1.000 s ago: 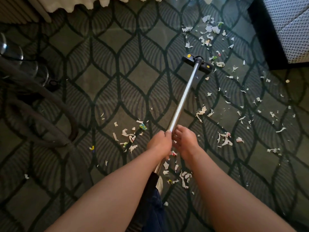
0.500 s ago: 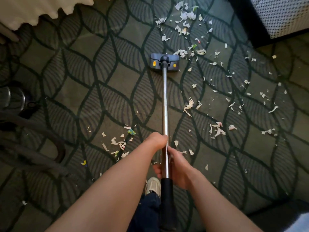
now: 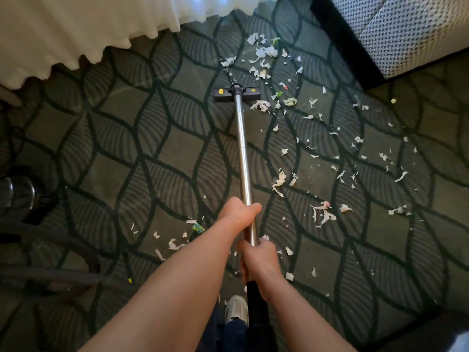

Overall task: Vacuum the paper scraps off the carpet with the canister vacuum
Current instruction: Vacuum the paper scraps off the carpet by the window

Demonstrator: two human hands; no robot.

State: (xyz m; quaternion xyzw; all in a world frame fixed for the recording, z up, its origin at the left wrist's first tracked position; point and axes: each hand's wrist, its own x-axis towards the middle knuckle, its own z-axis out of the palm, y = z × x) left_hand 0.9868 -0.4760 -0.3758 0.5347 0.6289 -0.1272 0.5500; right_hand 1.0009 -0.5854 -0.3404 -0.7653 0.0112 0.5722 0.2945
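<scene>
Down on the floor lies a dark carpet (image 3: 132, 148) with a leaf pattern. The vacuum's shiny metal tube (image 3: 242, 148) runs up the middle of the head view. Both hands hold it. The left hand (image 3: 238, 212) is wrapped round the tube, farther from the body. The right hand (image 3: 258, 260) is wrapped round the tube too, closer in, just above the black grip (image 3: 256, 301).

At the far end of the tube, the flat black vacuum head (image 3: 237, 94) sits on the carpet. It has yellow spots on top. Paper scraps (image 3: 264, 52) lie in a heap just past the head and to its right. More scraps are spread over the right side of the carpet. A few lie near the hands on the left.

The grey hose (image 3: 50, 278) curls on the floor at the left. A white cloth with a wavy edge (image 3: 76, 29) hangs at the top left. A seat with woven cloth (image 3: 406, 34) stands at the top right. A light shoe (image 3: 236, 309) shows under the arms.
</scene>
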